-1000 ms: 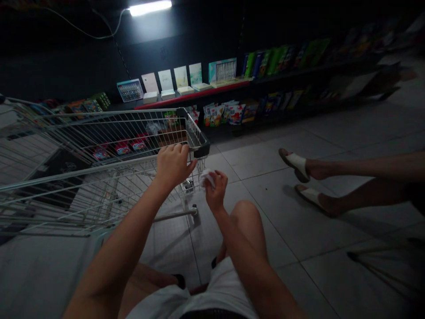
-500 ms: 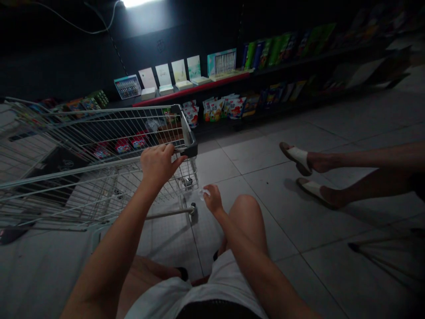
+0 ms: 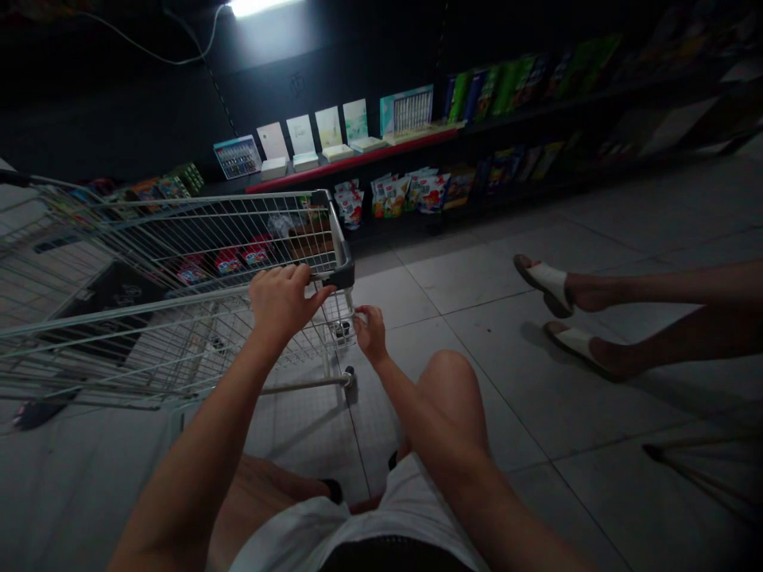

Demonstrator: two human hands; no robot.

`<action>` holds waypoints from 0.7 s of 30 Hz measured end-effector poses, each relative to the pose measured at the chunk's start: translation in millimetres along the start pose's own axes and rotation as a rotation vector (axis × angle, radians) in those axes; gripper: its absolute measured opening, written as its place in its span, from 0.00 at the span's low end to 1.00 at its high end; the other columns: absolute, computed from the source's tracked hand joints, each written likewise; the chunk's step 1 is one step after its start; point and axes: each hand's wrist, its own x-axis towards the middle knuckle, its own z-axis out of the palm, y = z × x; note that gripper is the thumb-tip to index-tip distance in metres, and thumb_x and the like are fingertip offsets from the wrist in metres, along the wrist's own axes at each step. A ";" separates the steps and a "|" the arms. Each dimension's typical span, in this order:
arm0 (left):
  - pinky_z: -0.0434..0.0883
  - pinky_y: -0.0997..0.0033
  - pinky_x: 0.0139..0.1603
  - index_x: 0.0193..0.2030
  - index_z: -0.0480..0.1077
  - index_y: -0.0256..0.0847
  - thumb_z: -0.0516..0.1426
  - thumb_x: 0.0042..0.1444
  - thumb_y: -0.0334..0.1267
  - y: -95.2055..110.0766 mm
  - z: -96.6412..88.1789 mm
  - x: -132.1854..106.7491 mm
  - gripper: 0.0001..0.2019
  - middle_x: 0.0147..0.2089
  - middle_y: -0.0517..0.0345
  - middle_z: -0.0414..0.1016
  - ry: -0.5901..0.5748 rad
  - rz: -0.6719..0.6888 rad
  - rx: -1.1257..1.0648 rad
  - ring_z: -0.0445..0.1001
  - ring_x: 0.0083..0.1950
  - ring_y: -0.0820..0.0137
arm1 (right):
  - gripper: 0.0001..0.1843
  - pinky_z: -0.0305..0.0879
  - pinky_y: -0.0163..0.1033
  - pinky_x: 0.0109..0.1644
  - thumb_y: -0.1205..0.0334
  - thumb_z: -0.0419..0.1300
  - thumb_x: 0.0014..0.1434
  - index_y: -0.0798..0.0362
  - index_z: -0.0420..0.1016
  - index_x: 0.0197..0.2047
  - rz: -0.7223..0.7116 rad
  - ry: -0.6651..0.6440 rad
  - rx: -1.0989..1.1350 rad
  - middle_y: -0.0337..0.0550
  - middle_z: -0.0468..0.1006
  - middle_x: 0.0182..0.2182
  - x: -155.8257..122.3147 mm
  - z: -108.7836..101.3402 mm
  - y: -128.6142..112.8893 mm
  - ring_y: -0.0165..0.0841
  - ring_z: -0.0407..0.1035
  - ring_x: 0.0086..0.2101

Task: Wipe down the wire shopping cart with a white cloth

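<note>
A wire shopping cart lies tipped in front of me on the tiled floor. My left hand is closed round its upper wire rim, beside the dark plastic corner piece. My right hand is closed and pressed against the cart's wire end near that corner; a small white wad showed in it earlier and is hidden now. My bare knee rises just below the right hand.
Another person's bare legs in white sandals stretch across the floor at right. Low dark shelves with cards, boxes and snack bags run along the back wall. A thin dark object lies at lower right.
My right hand dropped, then moved left and up against the cart's wire end, and the white wad in it went out of sight. My left hand kept its grip while the cart shifted slightly left.
</note>
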 end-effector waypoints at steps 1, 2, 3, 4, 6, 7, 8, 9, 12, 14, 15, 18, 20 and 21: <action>0.59 0.59 0.41 0.35 0.71 0.44 0.54 0.58 0.62 -0.2 -0.1 -0.4 0.21 0.37 0.50 0.80 -0.003 -0.002 -0.011 0.75 0.41 0.57 | 0.10 0.66 0.47 0.54 0.67 0.53 0.56 0.53 0.71 0.41 -0.009 0.021 -0.008 0.48 0.74 0.40 -14.1 -2.0 -8.4 0.38 0.67 0.46; 0.59 0.59 0.41 0.35 0.71 0.44 0.54 0.58 0.62 -0.3 -0.4 -0.8 0.21 0.37 0.50 0.79 -0.004 -0.005 -0.019 0.75 0.41 0.57 | 0.10 0.66 0.49 0.56 0.67 0.53 0.57 0.53 0.71 0.42 -0.041 0.021 -0.011 0.49 0.74 0.42 -29.8 -5.0 -18.2 0.39 0.66 0.48; 0.59 0.58 0.41 0.35 0.71 0.44 0.54 0.58 0.62 -0.4 -0.7 -1.2 0.22 0.37 0.50 0.79 -0.002 -0.006 -0.023 0.75 0.41 0.57 | 0.10 0.65 0.49 0.58 0.67 0.53 0.58 0.52 0.71 0.44 -0.103 -0.018 -0.004 0.48 0.74 0.44 -45.2 -8.8 -28.9 0.39 0.66 0.50; 0.59 0.58 0.41 0.35 0.71 0.44 0.53 0.58 0.62 -0.5 -1.1 -1.7 0.22 0.36 0.50 0.79 -0.001 -0.006 -0.024 0.75 0.41 0.57 | 0.11 0.66 0.49 0.58 0.66 0.54 0.59 0.51 0.72 0.45 -0.187 -0.087 0.015 0.48 0.74 0.46 -58.5 -13.4 -40.0 0.38 0.67 0.51; 0.60 0.58 0.41 0.36 0.71 0.44 0.53 0.59 0.62 -0.9 -2.0 -3.0 0.22 0.36 0.50 0.79 0.001 0.001 -0.021 0.75 0.40 0.57 | 0.11 0.68 0.46 0.57 0.66 0.54 0.61 0.48 0.72 0.47 -0.329 -0.204 0.071 0.46 0.73 0.49 -71.4 -23.8 -60.8 0.36 0.67 0.52; 0.60 0.58 0.41 0.36 0.71 0.44 0.53 0.59 0.62 -1.3 -2.5 -3.8 0.22 0.36 0.50 0.79 0.001 0.006 -0.020 0.75 0.40 0.57 | 0.11 0.69 0.45 0.56 0.66 0.55 0.62 0.48 0.72 0.47 -0.351 -0.193 0.089 0.45 0.72 0.49 -69.0 -28.8 -69.4 0.36 0.68 0.52; 0.60 0.58 0.41 0.36 0.71 0.44 0.53 0.60 0.61 -1.7 -2.9 -4.6 0.21 0.37 0.50 0.79 -0.001 0.010 -0.020 0.75 0.41 0.57 | 0.10 0.69 0.45 0.56 0.66 0.55 0.62 0.48 0.71 0.47 -0.338 -0.121 0.091 0.46 0.72 0.50 -60.8 -33.0 -76.2 0.36 0.68 0.52; 0.60 0.58 0.41 0.36 0.71 0.44 0.53 0.60 0.60 -2.1 -3.3 -5.3 0.20 0.37 0.50 0.79 -0.004 0.014 -0.021 0.75 0.41 0.57 | 0.10 0.69 0.46 0.57 0.65 0.55 0.63 0.49 0.71 0.47 -0.303 -0.010 0.077 0.47 0.71 0.50 -47.7 -36.1 -81.1 0.36 0.67 0.52; 0.60 0.58 0.41 0.37 0.71 0.44 0.54 0.59 0.58 -3.0 -3.6 -7.0 0.19 0.38 0.50 0.79 -0.003 0.017 -0.014 0.75 0.42 0.56 | 0.08 0.68 0.48 0.57 0.62 0.55 0.63 0.51 0.70 0.45 -0.245 0.186 0.032 0.49 0.71 0.47 1.4 -35.8 -85.4 0.38 0.67 0.51; 0.60 0.58 0.41 0.37 0.71 0.44 0.54 0.59 0.59 -3.3 -3.6 -7.6 0.20 0.38 0.50 0.79 0.005 0.014 -0.001 0.76 0.41 0.56 | 0.08 0.69 0.47 0.54 0.61 0.54 0.62 0.52 0.70 0.43 -0.253 0.146 0.033 0.49 0.73 0.43 22.2 -30.5 -82.7 0.38 0.68 0.48; 0.60 0.58 0.41 0.37 0.71 0.44 0.54 0.59 0.60 -3.4 -3.6 -7.9 0.20 0.37 0.50 0.79 0.009 0.014 0.004 0.76 0.41 0.56 | 0.07 0.69 0.46 0.53 0.62 0.53 0.62 0.52 0.69 0.43 -0.253 0.117 0.036 0.48 0.73 0.42 25.5 -28.4 -80.8 0.38 0.68 0.46; 0.60 0.58 0.40 0.36 0.70 0.44 0.52 0.59 0.61 -4.1 -4.0 -9.2 0.22 0.36 0.51 0.79 0.016 0.025 -0.001 0.76 0.41 0.56 | 0.07 0.69 0.45 0.50 0.63 0.52 0.61 0.52 0.69 0.41 -0.220 0.060 0.023 0.47 0.74 0.39 10.2 -31.4 -79.0 0.37 0.68 0.43; 0.60 0.58 0.40 0.36 0.70 0.44 0.52 0.60 0.61 -4.9 -4.4 -10.5 0.22 0.36 0.52 0.79 0.016 0.031 -0.012 0.76 0.41 0.56 | 0.06 0.70 0.44 0.48 0.65 0.53 0.61 0.51 0.70 0.40 -0.219 0.022 0.024 0.45 0.75 0.38 -8.2 -41.9 -85.3 0.36 0.69 0.42; 0.60 0.58 0.40 0.36 0.70 0.44 0.52 0.60 0.61 -5.4 -4.6 -11.2 0.22 0.36 0.52 0.79 0.013 0.030 -0.015 0.76 0.41 0.56 | 0.06 0.70 0.44 0.49 0.66 0.54 0.60 0.51 0.70 0.40 -0.236 0.023 0.030 0.45 0.74 0.38 -15.6 -48.3 -91.2 0.36 0.69 0.43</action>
